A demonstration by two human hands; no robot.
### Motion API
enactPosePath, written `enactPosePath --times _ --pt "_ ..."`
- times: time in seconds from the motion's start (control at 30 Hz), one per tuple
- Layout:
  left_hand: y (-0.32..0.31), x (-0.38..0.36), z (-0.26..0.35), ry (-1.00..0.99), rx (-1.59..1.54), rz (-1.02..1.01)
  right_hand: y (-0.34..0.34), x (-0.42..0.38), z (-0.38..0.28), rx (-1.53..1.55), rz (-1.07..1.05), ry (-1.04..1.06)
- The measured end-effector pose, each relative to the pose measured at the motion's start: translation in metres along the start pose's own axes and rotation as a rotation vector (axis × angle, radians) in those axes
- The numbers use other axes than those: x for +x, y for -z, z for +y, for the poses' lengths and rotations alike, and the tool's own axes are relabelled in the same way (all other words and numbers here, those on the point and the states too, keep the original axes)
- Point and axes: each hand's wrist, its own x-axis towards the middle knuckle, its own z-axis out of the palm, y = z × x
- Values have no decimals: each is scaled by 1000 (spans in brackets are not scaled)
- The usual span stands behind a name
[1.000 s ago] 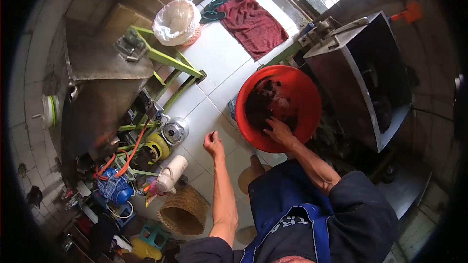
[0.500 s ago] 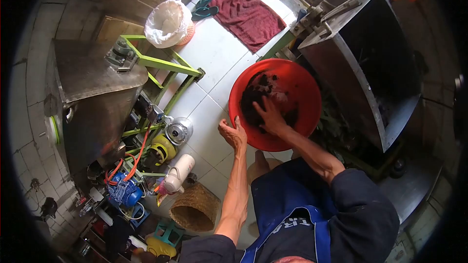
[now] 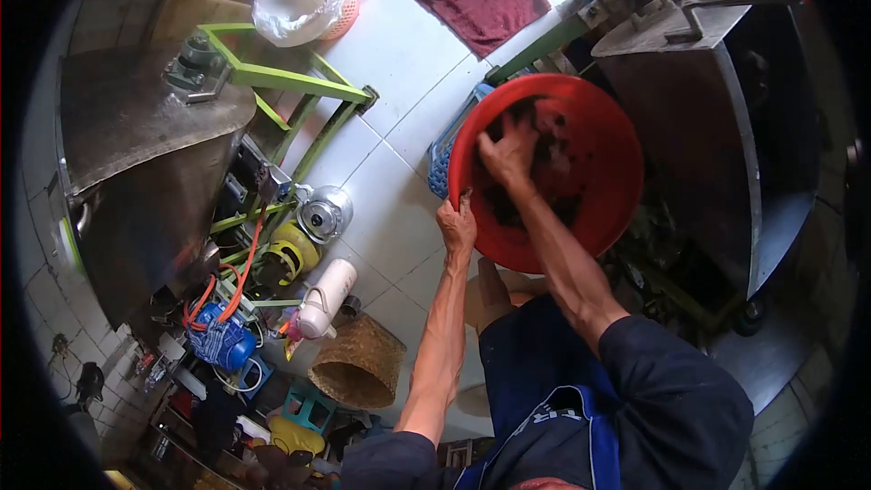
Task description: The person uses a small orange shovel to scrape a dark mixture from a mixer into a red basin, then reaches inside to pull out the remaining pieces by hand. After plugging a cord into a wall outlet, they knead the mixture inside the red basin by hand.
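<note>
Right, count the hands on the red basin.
2. The left hand grips the red basin at its near rim; the right hand is inside, on the dark stuff.

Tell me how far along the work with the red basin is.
Done: the red basin is tilted up, the left hand gripping its rim. In hand: the right hand is inside, pressed into the dark material. Left: much of that dark material sits in the basin, beside the open metal machine.
</note>
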Motion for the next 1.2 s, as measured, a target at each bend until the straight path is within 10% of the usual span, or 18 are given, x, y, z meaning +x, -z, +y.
enactPosePath --times 0.17,0.4,0.53,0.63,0.7,0.87,1.07,1.2 --pt "8 24 -11 -27 207 166 22 -78 55 -16 -632 794" --pt "14 23 5 65 -168 102 45 -84 63 -77 -1001 412" --pt "12 12 -13 -16 98 183 -44 -17 -12 494 -504 -37" --pt "6 6 -4 131 -267 154 -41 -31 -25 657 -150 91" --pt "1 13 8 206 -370 159 -24 -83 11 461 -311 489" --pt "8 27 -40 422 -430 0 70 -123 68 120 -881 514" --pt "8 9 0 435 -699 118 8 -64 -41 768 -407 171" --pt "19 16 12 484 -546 56 18 -99 -3 681 -429 242"
